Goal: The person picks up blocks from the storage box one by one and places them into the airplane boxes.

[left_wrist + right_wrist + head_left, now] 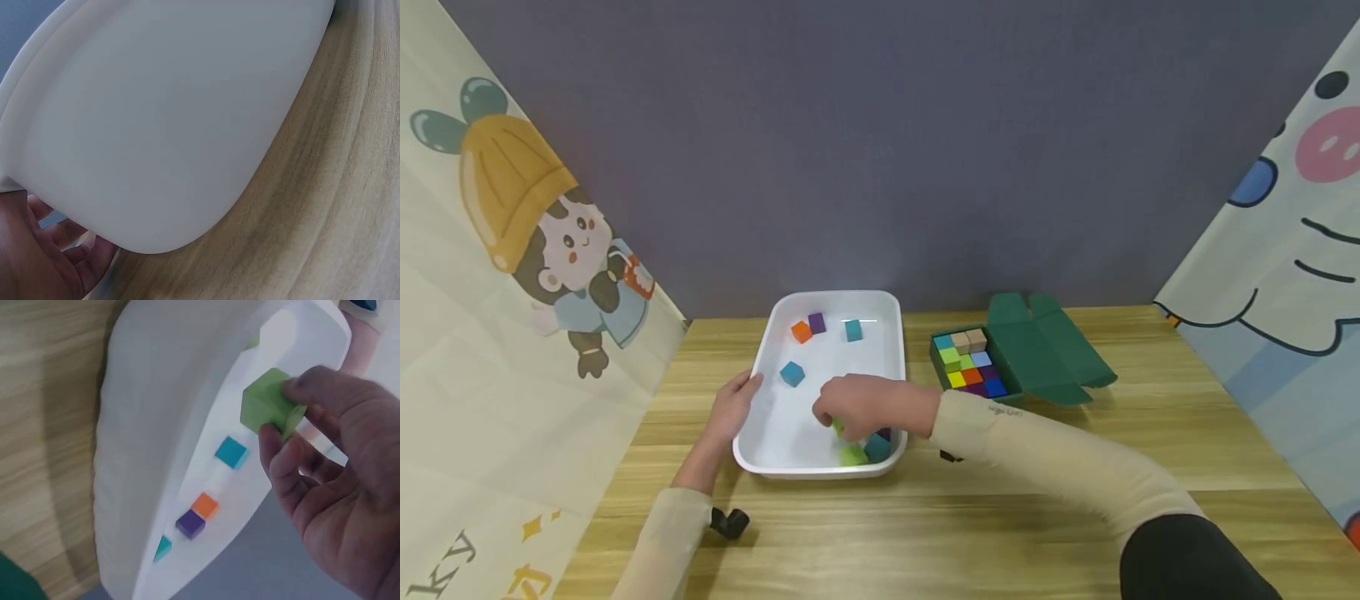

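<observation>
Over the near right part of the white tray (801, 429), my right hand (861, 404) pinches a light green cube (262, 403) between thumb and fingers. Below that hand lie another green cube (852, 455), a teal cube (877, 449) and a dark cube mostly hidden behind it. Further off in the tray are an orange cube (802, 332), a purple cube (817, 322) and two more teal cubes (792, 373). My left hand (730, 408) grips the tray's left side, thumb at the rim and fingers curled against the outside and underside in the left wrist view.
To the tray's right stands a green box (935, 354) holding several coloured and plain wooden cubes. Its open lid (1045, 350) spreads rightward on the wooden table (865, 542). A grey wall (880, 167) rises behind, with printed cloth panels on both sides.
</observation>
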`<control>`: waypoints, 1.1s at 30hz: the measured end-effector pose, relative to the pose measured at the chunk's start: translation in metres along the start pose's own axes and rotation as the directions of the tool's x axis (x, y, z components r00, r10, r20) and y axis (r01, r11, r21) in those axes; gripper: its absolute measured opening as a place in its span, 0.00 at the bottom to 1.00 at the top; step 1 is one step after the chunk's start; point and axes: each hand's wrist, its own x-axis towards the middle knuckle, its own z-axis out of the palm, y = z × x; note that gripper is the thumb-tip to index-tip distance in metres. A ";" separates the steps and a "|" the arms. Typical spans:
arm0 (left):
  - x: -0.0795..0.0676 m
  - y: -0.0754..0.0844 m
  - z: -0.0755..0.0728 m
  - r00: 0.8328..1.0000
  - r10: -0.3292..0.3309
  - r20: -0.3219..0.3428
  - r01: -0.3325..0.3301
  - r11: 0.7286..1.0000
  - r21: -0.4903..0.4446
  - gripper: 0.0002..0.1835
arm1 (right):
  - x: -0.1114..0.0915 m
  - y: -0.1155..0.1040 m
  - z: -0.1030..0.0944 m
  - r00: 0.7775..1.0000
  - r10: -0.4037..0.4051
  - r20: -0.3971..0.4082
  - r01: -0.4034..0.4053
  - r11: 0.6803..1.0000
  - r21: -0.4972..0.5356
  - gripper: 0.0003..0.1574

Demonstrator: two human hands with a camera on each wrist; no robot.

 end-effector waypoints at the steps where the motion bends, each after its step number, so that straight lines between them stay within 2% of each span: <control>1: 0.000 0.000 0.000 1.000 0.000 0.002 0.000 1.000 0.000 0.34 | -0.004 0.003 -0.002 1.000 0.003 -0.007 -0.003 1.000 -0.005 0.14; 7: 0.000 0.001 0.000 1.000 -0.002 0.003 0.003 1.000 -0.004 0.34 | -0.034 0.025 -0.016 0.998 0.031 -0.059 -0.033 0.999 -0.030 0.14; 11: 0.000 0.003 -0.001 1.000 0.004 0.006 -0.004 1.000 -0.004 0.34 | -0.056 0.046 -0.021 0.993 0.012 -0.119 -0.022 0.996 -0.090 0.12; 14: 0.000 0.003 -0.001 1.000 0.007 0.007 -0.007 1.000 -0.005 0.34 | -0.072 0.062 -0.022 0.985 0.004 -0.172 -0.022 0.994 -0.106 0.15; 17: 0.000 0.002 -0.001 1.000 0.000 0.017 0.000 1.000 -0.007 0.34 | -0.088 0.077 -0.021 0.976 -0.001 -0.216 -0.018 0.996 -0.084 0.18; 22: -0.001 0.000 -0.001 1.000 -0.001 0.023 0.001 1.000 -0.013 0.36 | -0.109 0.098 -0.019 0.970 0.056 -0.236 -0.070 0.996 -0.053 0.19; 27: -0.001 -0.001 0.000 1.000 0.002 0.020 -0.001 1.000 -0.017 0.36 | -0.123 0.114 -0.019 0.962 0.138 -0.234 -0.142 0.990 0.003 0.21; 30: -0.001 -0.002 0.000 1.000 -0.002 0.021 0.002 1.000 -0.015 0.36 | -0.129 0.123 -0.019 0.959 0.153 -0.240 -0.146 0.988 0.047 0.23; 33: -0.001 -0.002 0.000 1.000 -0.006 0.018 0.007 1.000 -0.022 0.36 | -0.133 0.131 -0.020 0.954 0.151 -0.261 -0.138 0.988 0.065 0.22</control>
